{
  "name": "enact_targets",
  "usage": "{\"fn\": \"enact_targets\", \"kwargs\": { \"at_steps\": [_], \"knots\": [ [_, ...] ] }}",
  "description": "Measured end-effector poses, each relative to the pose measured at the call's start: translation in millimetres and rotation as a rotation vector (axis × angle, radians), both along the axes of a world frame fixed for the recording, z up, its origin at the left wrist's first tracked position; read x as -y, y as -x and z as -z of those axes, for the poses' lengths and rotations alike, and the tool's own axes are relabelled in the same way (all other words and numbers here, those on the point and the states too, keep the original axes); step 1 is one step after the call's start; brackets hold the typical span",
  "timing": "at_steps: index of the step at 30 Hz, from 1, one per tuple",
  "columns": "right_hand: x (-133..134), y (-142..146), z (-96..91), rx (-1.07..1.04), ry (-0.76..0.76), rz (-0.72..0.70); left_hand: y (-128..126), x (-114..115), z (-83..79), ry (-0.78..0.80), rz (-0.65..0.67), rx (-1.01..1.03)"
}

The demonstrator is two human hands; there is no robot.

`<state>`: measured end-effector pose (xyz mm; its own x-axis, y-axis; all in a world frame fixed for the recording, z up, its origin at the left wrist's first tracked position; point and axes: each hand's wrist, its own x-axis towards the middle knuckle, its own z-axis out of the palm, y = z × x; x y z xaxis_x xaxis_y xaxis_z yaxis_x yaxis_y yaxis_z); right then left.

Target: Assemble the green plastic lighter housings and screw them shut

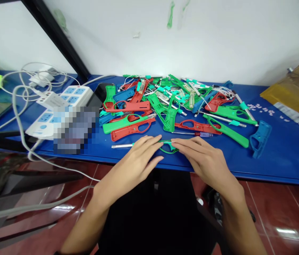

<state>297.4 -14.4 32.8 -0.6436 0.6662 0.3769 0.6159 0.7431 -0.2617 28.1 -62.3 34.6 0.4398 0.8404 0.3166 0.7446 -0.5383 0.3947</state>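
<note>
A long-necked green gas lighter (168,146) lies along the front edge of the blue table, its metal tube (122,146) pointing left. Over its tube end, my left hand (142,156) grips the body with fingers pressed together. My right hand (201,153) closes over the handle end. Between my fingertips only the trigger loop and a strip of green body show; the rest is hidden under my hands. Just behind lies a screwdriver (203,134) with a clear purple-red handle. Close by are a red handle shell (199,126) and a green one (231,134).
A heap of lighter shells, tubes and wires (170,95) spreads along the wall. A white power strip (77,92) with cables and a blurred-out device (76,129) lie at left. A blue shell (260,139) and a taped cardboard box (298,92) are at right.
</note>
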Motion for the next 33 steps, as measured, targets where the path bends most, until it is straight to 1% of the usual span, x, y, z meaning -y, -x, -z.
{"fn": "enact_targets", "kwargs": {
  "at_steps": [3, 5, 8, 11, 14, 18, 23, 25, 28, 30, 31, 33],
  "knots": [
    [0, 0, -0.1, 0.018, 0.001, -0.003, 6, -6, -4.0, 0.08, -0.03, 0.088],
    [-1, -1, -0.2, 0.032, -0.014, -0.006, 6, -12, -5.2, 0.077, -0.013, 0.095],
    [-1, -1, -0.1, 0.035, -0.029, -0.012, 2, -21, -3.7, 0.043, 0.051, 0.078],
    [-1, -2, 0.0, 0.047, -0.021, -0.012, -2, -26, -1.8, 0.043, 0.074, 0.103],
    [0, -3, -0.8, 0.069, -0.015, -0.018, -2, -28, -3.0, 0.052, 0.072, 0.099],
    [1, -2, -1.5, 0.071, -0.017, -0.005, -4, -31, -5.4, 0.019, 0.07, 0.042],
    [5, 1, 0.5, 0.013, 0.027, -0.051, -6, -27, -1.7, -0.074, 0.088, 0.018],
    [7, 0, 0.1, -0.014, 0.058, -0.054, -5, -25, -0.2, -0.085, 0.096, 0.011],
    [5, -4, -5.5, -0.106, 0.134, -0.021, -3, -23, -0.1, -0.06, 0.106, -0.001],
    [-2, -7, -13.2, -0.147, 0.168, -0.006, -2, -22, -1.0, -0.056, 0.112, -0.005],
    [-8, -9, -17.8, -0.138, 0.172, -0.017, -2, -23, -1.5, -0.059, 0.113, -0.005],
    [-20, -11, -27.0, -0.054, 0.174, -0.071, -3, -23, -2.1, -0.07, 0.116, -0.005]
  ]
}}
